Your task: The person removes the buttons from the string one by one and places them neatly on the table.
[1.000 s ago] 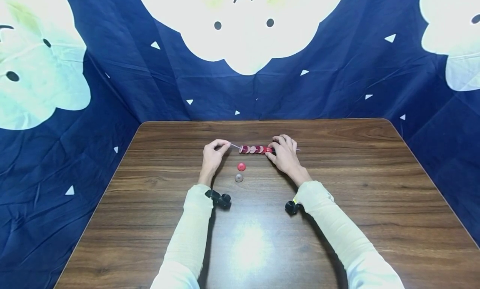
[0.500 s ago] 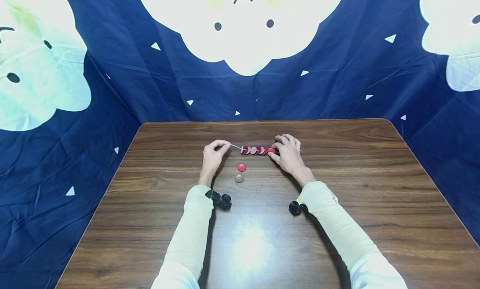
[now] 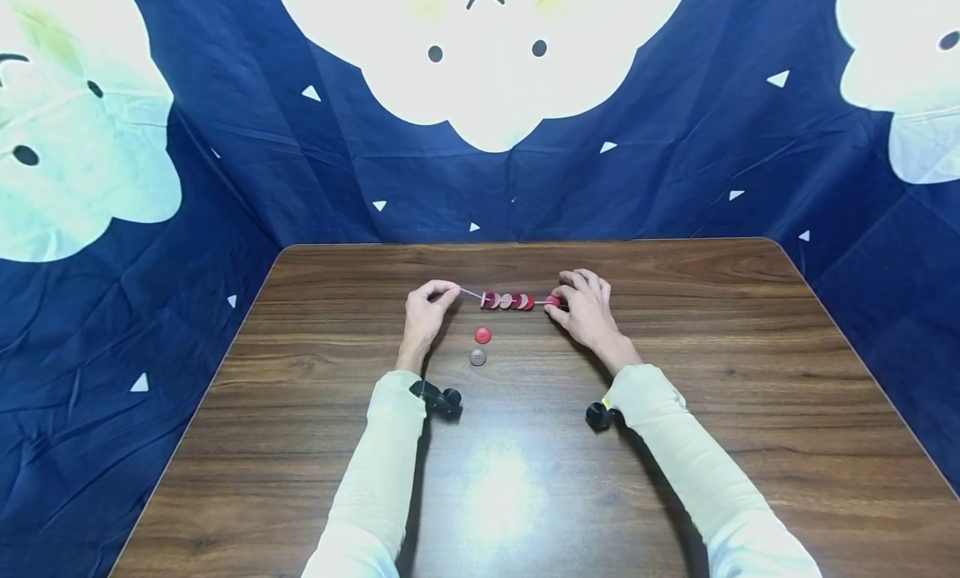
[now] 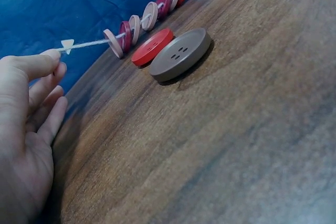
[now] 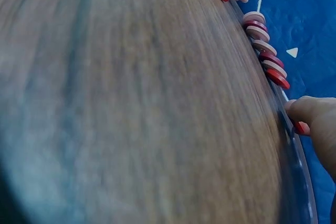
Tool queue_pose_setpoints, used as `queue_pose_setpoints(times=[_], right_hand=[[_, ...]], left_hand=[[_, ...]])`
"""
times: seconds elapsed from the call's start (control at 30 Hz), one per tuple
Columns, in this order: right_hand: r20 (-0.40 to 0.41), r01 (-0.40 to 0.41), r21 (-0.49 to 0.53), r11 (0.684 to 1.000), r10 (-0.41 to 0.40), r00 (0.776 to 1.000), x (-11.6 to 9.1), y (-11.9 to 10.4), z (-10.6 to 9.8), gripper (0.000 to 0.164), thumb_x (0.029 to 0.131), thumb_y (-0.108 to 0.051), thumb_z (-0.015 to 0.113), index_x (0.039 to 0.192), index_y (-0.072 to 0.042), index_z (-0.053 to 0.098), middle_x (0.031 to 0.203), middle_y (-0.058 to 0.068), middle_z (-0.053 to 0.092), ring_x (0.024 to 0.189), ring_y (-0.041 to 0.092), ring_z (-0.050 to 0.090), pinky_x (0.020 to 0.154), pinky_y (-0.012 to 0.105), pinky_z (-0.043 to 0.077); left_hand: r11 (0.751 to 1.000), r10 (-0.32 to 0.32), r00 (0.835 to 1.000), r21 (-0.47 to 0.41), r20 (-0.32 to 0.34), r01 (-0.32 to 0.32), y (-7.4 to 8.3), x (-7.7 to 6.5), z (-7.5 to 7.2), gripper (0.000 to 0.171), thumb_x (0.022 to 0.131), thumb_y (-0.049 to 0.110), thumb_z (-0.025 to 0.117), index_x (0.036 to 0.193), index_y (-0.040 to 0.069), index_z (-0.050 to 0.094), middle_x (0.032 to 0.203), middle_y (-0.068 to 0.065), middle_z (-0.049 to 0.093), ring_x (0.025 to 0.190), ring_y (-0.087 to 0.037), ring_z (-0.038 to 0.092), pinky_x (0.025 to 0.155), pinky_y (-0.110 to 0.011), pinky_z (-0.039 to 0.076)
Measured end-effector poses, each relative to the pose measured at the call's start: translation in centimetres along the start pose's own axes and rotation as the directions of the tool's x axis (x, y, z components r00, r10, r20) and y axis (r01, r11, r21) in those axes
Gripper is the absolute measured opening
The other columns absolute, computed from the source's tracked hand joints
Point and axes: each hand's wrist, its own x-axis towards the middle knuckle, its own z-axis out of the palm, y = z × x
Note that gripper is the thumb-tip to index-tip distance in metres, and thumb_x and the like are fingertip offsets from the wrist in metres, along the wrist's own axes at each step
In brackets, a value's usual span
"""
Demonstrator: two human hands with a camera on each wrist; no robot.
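A pale string [image 4: 89, 43] runs nearly straight between both hands. My left hand [image 3: 424, 313] pinches its left end between thumb and forefinger. Threaded along the string is a row of buttons [image 3: 506, 301] in pink, dark red and red. At the right, my right hand [image 3: 589, 318] pinches another red button [image 5: 300, 127] on the string, set apart from the row by a short bare stretch. Below the row lie a loose red button [image 3: 482, 335] and a larger grey-brown four-hole button [image 4: 181, 55], flat on the wood.
The brown wooden table [image 3: 315, 445] has its far edge just beyond the hands. Blue cloth [image 3: 510, 186] printed with white clouds and triangles hangs behind and on both sides. Black wrist cameras sit on both sleeves.
My right hand has moved right with the red button, and a gap has opened between it and the other strung buttons. My left hand stays in place.
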Motion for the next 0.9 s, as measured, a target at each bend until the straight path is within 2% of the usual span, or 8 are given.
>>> queue_pose_setpoints(times=[0.23, 0.37, 0.77, 0.83, 0.9], right_hand=[[0.007, -0.009, -0.011, 1.000, 0.009, 1.000, -0.2, 0.5, -0.3, 0.028, 0.087, -0.033, 0.069, 0.099, -0.008, 0.070, 0.137, 0.013, 0.050, 0.131, 0.032, 0.032, 0.104, 0.055, 0.018], [0.018, -0.017, -0.018, 1.000, 0.018, 1.000, -0.4, 0.8, -0.5, 0.028, 0.087, -0.034, 0.068, 0.099, -0.009, 0.071, 0.139, 0.013, 0.049, 0.132, 0.032, 0.031, 0.105, 0.055, 0.017], [-0.005, -0.025, -0.031, 0.999, 0.025, 1.000, -0.9, 1.8, -1.6, 0.028, 0.086, -0.032, 0.070, 0.098, -0.007, 0.070, 0.137, 0.015, 0.050, 0.131, 0.034, 0.031, 0.104, 0.056, 0.019], [-0.006, -0.028, -0.032, 0.999, 0.028, 1.000, -1.0, 2.0, -1.7, 0.028, 0.086, -0.032, 0.070, 0.098, -0.007, 0.070, 0.137, 0.016, 0.049, 0.131, 0.034, 0.031, 0.104, 0.056, 0.018], [-0.012, -0.028, -0.032, 0.999, 0.027, 1.000, -1.1, 2.2, -1.8, 0.028, 0.086, -0.032, 0.070, 0.097, -0.007, 0.070, 0.137, 0.016, 0.050, 0.130, 0.034, 0.032, 0.104, 0.056, 0.018]], left_hand=[[1.000, -0.001, 1.000, 0.010, -0.020, 0.001, 0.0, 0.0, 0.0, 0.015, 0.084, 0.022, 0.074, 0.090, 0.009, 0.074, 0.090, -0.005, 0.072, 0.081, -0.009, 0.059, 0.073, -0.018, 0.046], [1.000, 0.000, 1.000, 0.008, -0.024, 0.001, 0.0, 0.0, 0.0, 0.015, 0.083, 0.021, 0.075, 0.090, 0.008, 0.074, 0.090, -0.004, 0.072, 0.081, -0.007, 0.059, 0.073, -0.018, 0.045], [1.000, -0.017, 1.000, 0.000, -0.001, 0.017, 0.1, 0.1, -0.1, 0.020, 0.085, 0.020, 0.073, 0.096, 0.003, 0.073, 0.100, -0.016, 0.071, 0.087, -0.017, 0.059, 0.071, -0.015, 0.043], [1.000, -0.018, 1.000, 0.006, 0.003, 0.018, 1.2, -0.3, -0.2, 0.019, 0.086, 0.015, 0.071, 0.096, 0.000, 0.072, 0.099, -0.018, 0.071, 0.085, -0.018, 0.059, 0.069, -0.015, 0.043], [1.000, -0.018, 1.000, 0.003, 0.001, 0.018, 1.1, -0.3, -0.2, 0.019, 0.086, 0.016, 0.071, 0.096, 0.000, 0.073, 0.099, -0.018, 0.071, 0.085, -0.018, 0.059, 0.069, -0.015, 0.043]])
